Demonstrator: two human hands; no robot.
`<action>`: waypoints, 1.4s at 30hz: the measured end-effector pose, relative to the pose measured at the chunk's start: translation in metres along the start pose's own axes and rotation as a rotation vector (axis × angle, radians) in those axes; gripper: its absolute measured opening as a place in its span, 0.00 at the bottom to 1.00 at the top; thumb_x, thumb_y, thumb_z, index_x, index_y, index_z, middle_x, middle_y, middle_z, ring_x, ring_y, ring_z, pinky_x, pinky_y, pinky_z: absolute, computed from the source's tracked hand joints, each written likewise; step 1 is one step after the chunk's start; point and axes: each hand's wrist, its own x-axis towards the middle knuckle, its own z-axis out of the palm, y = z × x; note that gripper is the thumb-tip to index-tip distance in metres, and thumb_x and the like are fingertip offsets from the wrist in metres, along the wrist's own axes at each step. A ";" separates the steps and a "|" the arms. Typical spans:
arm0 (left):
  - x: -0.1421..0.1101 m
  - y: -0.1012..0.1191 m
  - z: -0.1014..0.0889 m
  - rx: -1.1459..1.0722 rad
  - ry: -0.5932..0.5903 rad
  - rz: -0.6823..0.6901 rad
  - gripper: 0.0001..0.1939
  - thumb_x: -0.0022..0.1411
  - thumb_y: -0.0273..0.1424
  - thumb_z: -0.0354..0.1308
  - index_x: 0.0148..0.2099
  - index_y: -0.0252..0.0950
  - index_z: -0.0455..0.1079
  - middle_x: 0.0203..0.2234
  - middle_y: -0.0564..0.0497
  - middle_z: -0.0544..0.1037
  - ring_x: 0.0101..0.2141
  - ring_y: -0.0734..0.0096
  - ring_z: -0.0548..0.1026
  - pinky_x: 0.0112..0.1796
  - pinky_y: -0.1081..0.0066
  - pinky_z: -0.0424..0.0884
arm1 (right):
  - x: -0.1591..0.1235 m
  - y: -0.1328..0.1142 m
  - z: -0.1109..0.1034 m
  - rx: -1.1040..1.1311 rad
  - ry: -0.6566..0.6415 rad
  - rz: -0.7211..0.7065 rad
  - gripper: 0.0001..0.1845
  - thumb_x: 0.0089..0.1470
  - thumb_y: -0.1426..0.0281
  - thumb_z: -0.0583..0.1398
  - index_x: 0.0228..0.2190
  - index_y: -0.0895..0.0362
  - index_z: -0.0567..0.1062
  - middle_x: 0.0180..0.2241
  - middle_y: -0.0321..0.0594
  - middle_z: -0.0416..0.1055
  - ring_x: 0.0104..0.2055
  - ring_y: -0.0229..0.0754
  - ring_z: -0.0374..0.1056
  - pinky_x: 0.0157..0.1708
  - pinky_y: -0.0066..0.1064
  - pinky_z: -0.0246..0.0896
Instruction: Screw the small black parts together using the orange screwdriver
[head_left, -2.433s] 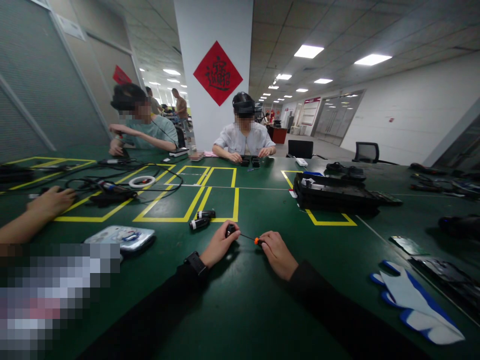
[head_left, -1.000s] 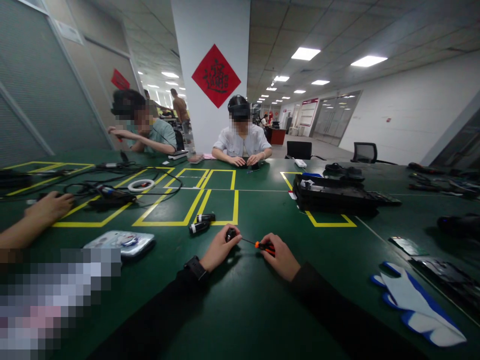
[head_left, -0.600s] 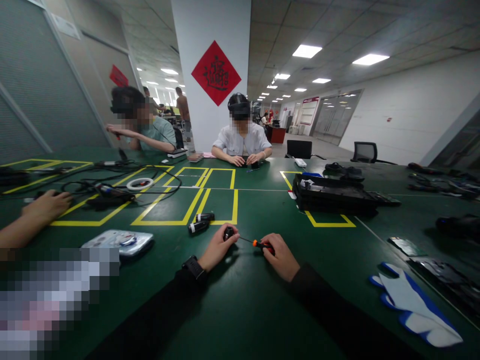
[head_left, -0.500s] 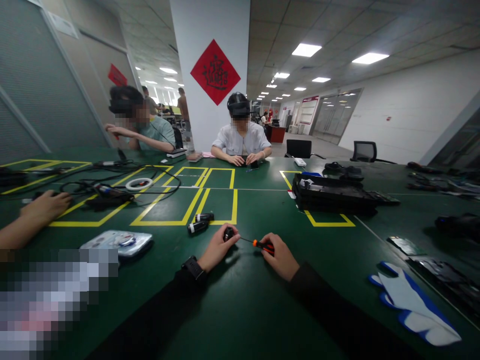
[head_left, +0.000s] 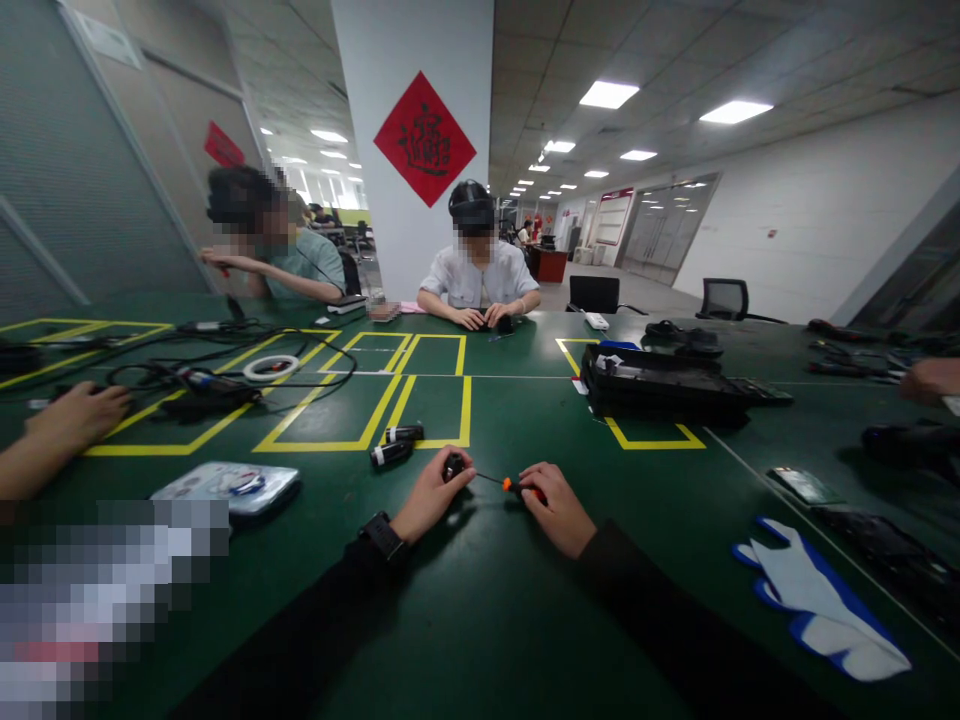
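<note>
My left hand (head_left: 429,500) is closed around a small black cylindrical part (head_left: 453,466), its end showing above the fingers. My right hand (head_left: 559,508) grips a screwdriver (head_left: 513,485) with an orange and black handle. The screwdriver's thin shaft points left and reaches my left fingertips; its tip is hidden there. Just beyond my left hand, two black cylinders with white bands lie side by side, a nearer cylinder (head_left: 391,454) and a farther cylinder (head_left: 405,433).
On the green table (head_left: 465,620) are a phone in a clear case (head_left: 232,488), tangled black cables (head_left: 217,385), a white ring (head_left: 271,368), a black housing (head_left: 667,385) and a white-blue glove (head_left: 821,600). A co-worker's hand (head_left: 82,415) rests at left; another person's hand (head_left: 934,382) shows at right.
My hands keep nearly the same pose, with the screwdriver still against the left fingertips. The whole view has shifted slightly. Another person's hand has come in at the right edge.
</note>
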 end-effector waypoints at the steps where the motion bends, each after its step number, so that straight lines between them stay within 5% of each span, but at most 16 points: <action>1: 0.000 0.001 0.000 0.000 -0.001 -0.001 0.09 0.56 0.36 0.52 0.37 0.36 0.63 0.32 0.52 0.69 0.35 0.71 0.68 0.38 0.72 0.62 | 0.000 -0.001 0.000 0.003 0.003 0.008 0.06 0.51 0.76 0.54 0.32 0.57 0.70 0.37 0.41 0.64 0.43 0.42 0.59 0.44 0.36 0.55; 8: -0.001 0.003 0.000 0.010 -0.004 -0.022 0.10 0.55 0.37 0.53 0.37 0.36 0.64 0.32 0.52 0.70 0.34 0.70 0.68 0.38 0.71 0.63 | -0.001 -0.003 -0.003 0.049 -0.066 0.114 0.10 0.46 0.74 0.60 0.34 0.57 0.68 0.34 0.38 0.65 0.36 0.40 0.62 0.38 0.32 0.58; 16: -0.001 0.001 0.000 0.004 0.007 -0.002 0.09 0.55 0.35 0.53 0.37 0.36 0.64 0.32 0.52 0.70 0.34 0.71 0.68 0.38 0.71 0.62 | 0.000 0.000 0.000 -0.004 -0.021 0.054 0.08 0.53 0.74 0.53 0.33 0.57 0.71 0.35 0.41 0.65 0.41 0.41 0.60 0.43 0.35 0.55; 27: -0.002 0.001 0.000 0.019 0.033 0.008 0.09 0.55 0.36 0.53 0.36 0.36 0.65 0.31 0.53 0.70 0.33 0.71 0.68 0.37 0.72 0.63 | -0.001 0.002 0.001 0.026 -0.039 0.064 0.11 0.46 0.73 0.59 0.36 0.56 0.68 0.35 0.38 0.65 0.38 0.40 0.62 0.40 0.33 0.57; 36: -0.002 0.004 0.000 0.049 0.018 0.023 0.09 0.55 0.36 0.53 0.35 0.36 0.65 0.30 0.53 0.70 0.33 0.71 0.68 0.37 0.72 0.63 | -0.001 -0.004 0.000 0.007 -0.039 -0.038 0.07 0.51 0.75 0.54 0.33 0.58 0.70 0.40 0.42 0.63 0.44 0.41 0.60 0.47 0.35 0.54; 42: -0.002 0.008 -0.002 0.040 -0.019 0.034 0.09 0.53 0.36 0.54 0.35 0.36 0.66 0.31 0.52 0.71 0.34 0.69 0.69 0.38 0.70 0.64 | -0.001 -0.004 -0.004 0.048 -0.069 0.053 0.08 0.50 0.74 0.56 0.35 0.57 0.69 0.35 0.39 0.65 0.38 0.40 0.62 0.40 0.34 0.58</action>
